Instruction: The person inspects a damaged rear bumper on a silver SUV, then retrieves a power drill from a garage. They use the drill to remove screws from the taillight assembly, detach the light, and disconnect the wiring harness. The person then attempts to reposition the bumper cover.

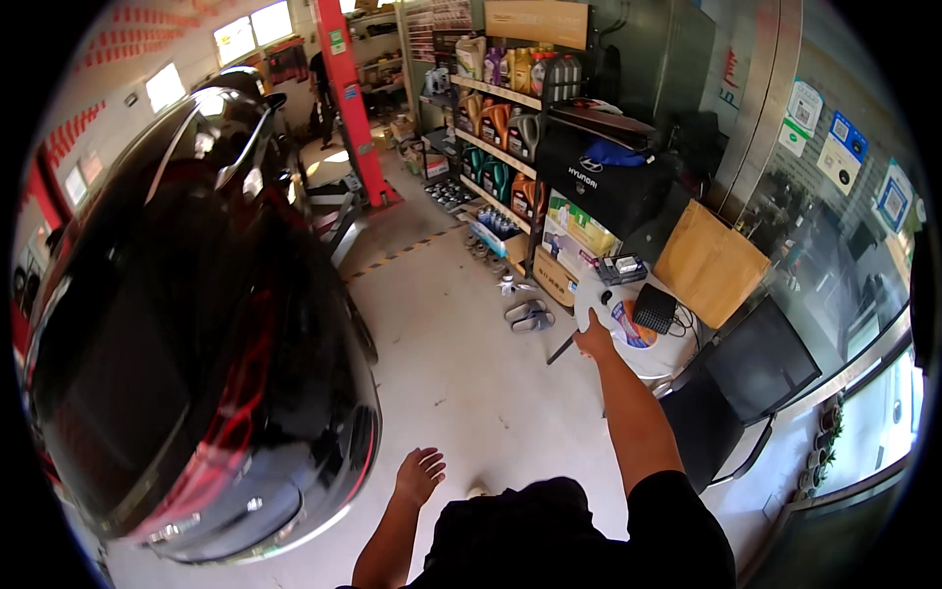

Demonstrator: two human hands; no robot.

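Note:
My left hand (pixel 419 476) hangs low over the floor, fingers spread and nothing in it. My right arm reaches forward to the near-left edge of a round white table (pixel 655 364). There, my right hand (pixel 595 339) has one digit raised and the others curled; whatever they hold, if anything, is hidden against the pale table. On the table, close to this hand, are a small dark object (pixel 606 295), a round orange-and-blue printed disc (pixel 632 323), a black mesh-like box (pixel 654 308) with cables, and a dark device (pixel 622 268).
A glossy black car (pixel 186 324) fills the left side. A red lift post (pixel 350 108) stands ahead. Shelves hold several oil bottles (pixel 496 123). Slippers (pixel 530 315) lie on the floor. A black chair (pixel 702 417) and a brown board (pixel 711 263) are at the right.

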